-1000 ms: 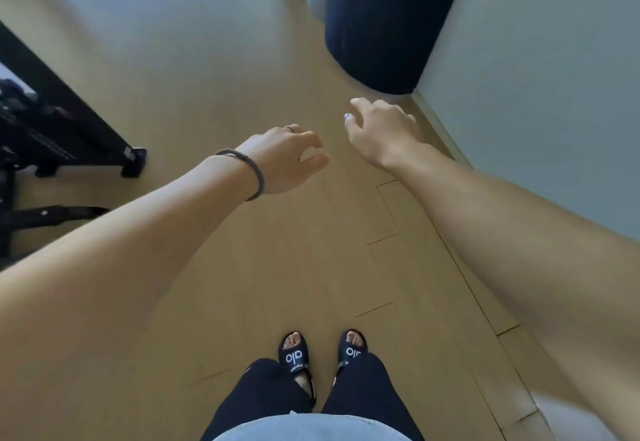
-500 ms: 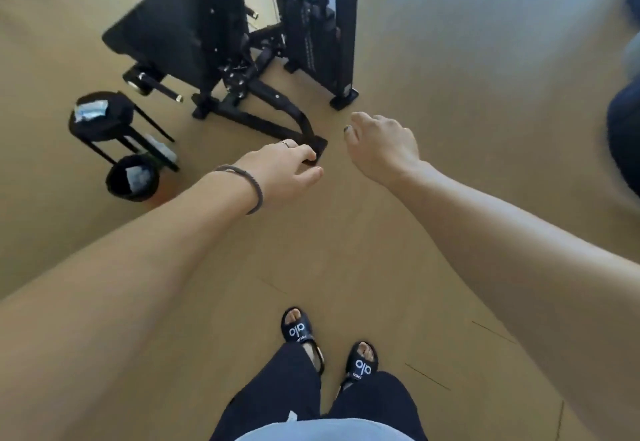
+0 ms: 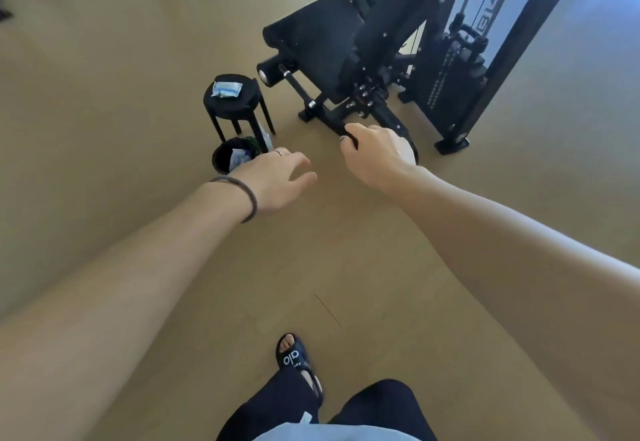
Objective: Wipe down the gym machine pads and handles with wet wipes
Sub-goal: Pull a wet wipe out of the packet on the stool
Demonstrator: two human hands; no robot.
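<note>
Floor (image 3: 104, 60): tan and smooth, carrying everything here.
Gym machine (image 3: 408, 60): black frame and weight stack, standing far right, ahead of the person.
Seat pad (image 3: 311, 39): black, tilted, jutting from the machine toward the stool.
Stool (image 3: 242, 105): small round black one, just left of the machine's base.
Bin (image 3: 225, 156): black, on the floor at the stool's legs, white crumpled bits inside.
Wet wipes pack (image 3: 225, 89): blue and white, lying on the stool's top, well clear of both hands.
Left hand (image 3: 277, 177): out in front above the floor, near the bin, fingers loose and relaxed, holding nothing; dark band on the wrist.
Right hand (image 3: 377, 153): stretched toward the machine's base, fingers loosely curled, nothing in them.
Sandal (image 3: 294, 357): black, white lettering, stepping forward.
</note>
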